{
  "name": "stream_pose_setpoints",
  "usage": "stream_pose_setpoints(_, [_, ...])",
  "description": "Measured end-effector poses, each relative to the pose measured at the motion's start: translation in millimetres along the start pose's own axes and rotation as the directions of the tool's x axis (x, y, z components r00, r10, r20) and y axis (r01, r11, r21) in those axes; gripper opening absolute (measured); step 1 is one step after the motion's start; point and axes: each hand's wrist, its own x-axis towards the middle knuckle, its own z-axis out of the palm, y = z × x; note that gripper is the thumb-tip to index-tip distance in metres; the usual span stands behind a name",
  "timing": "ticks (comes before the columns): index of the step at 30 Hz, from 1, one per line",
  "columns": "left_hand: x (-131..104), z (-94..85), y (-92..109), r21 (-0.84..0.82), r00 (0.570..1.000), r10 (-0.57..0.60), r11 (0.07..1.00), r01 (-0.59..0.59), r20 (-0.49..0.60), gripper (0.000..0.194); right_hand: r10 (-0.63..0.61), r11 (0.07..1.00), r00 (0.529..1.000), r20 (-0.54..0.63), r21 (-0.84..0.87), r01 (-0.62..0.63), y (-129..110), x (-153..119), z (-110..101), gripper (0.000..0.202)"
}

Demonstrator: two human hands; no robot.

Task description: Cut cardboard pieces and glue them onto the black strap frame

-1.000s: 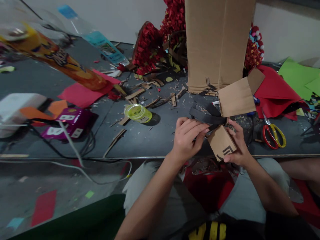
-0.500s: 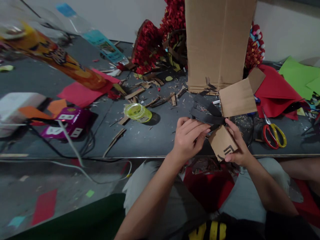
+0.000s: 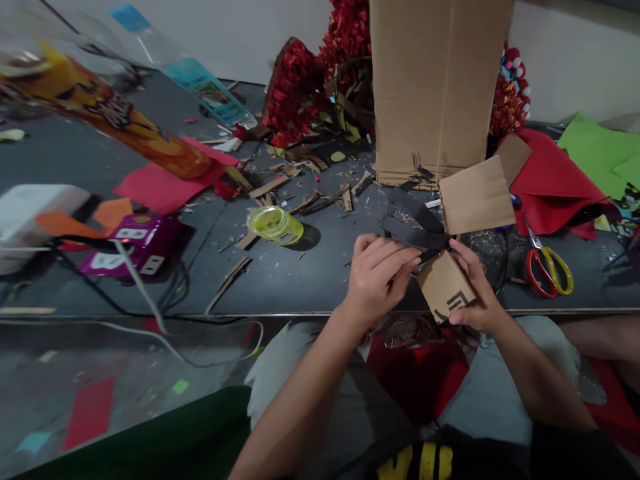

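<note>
My right hand is closed round a small cardboard piece with dark printed marks, its thumb on the printed corner. My left hand has its fingers pinched together on black strips that run over to the top of the cardboard piece, by my right fingertips. How the strips join the cardboard is hidden by the fingers. Just behind, a plain cardboard square stands at a slant near the strips. Both hands are over the front edge of the table.
A tall cardboard box stands at the back. Scissors lie to the right, below red sheets. Left are a yellow-green jar, a purple power strip with cables, an orange can and a bottle.
</note>
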Motion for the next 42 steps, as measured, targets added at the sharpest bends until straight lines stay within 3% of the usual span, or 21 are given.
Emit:
stream_pose_setpoints(4, [-0.3, -0.1, 0.0, 0.005, 1.0, 0.006, 1.0, -0.006, 0.004, 0.007, 0.012, 1.0, 1.0, 0.028, -0.024, -0.011, 0.2, 0.2, -0.6, 0.095])
stream_pose_setpoints(11, [-1.0, 0.7, -0.7, 0.007, 1.0, 0.005, 1.0, -0.005, 0.004, 0.007, -0.022, 0.999, 1.0, 0.023, -0.031, 0.022, 1.7, 1.9, -1.4, 0.091])
stream_pose_setpoints(18, [-1.5, 0.9, -0.6, 0.014, 1.0, -0.001, 1.0, 0.001, 0.005, 0.007, 0.022, 0.999, 0.999, 0.024, -0.038, -0.022, -0.2, 1.9, -0.3, 0.094])
stream_pose_setpoints(24, [0.1, 0.6, 0.4, 0.013, 1.0, 0.002, 1.0, -0.002, -0.002, 0.008, -0.042, 0.998, 0.999, 0.018, -0.053, 0.043, 3.1, 0.8, -1.2, 0.084])
stream_pose_setpoints(42, [-1.5, 0.9, -0.7, 0.01, 1.0, 0.0, 1.0, 0.0, 0.004, 0.007, -0.008, 0.997, 1.0, 0.013, -0.076, 0.009, 2.0, 2.0, -0.2, 0.094])
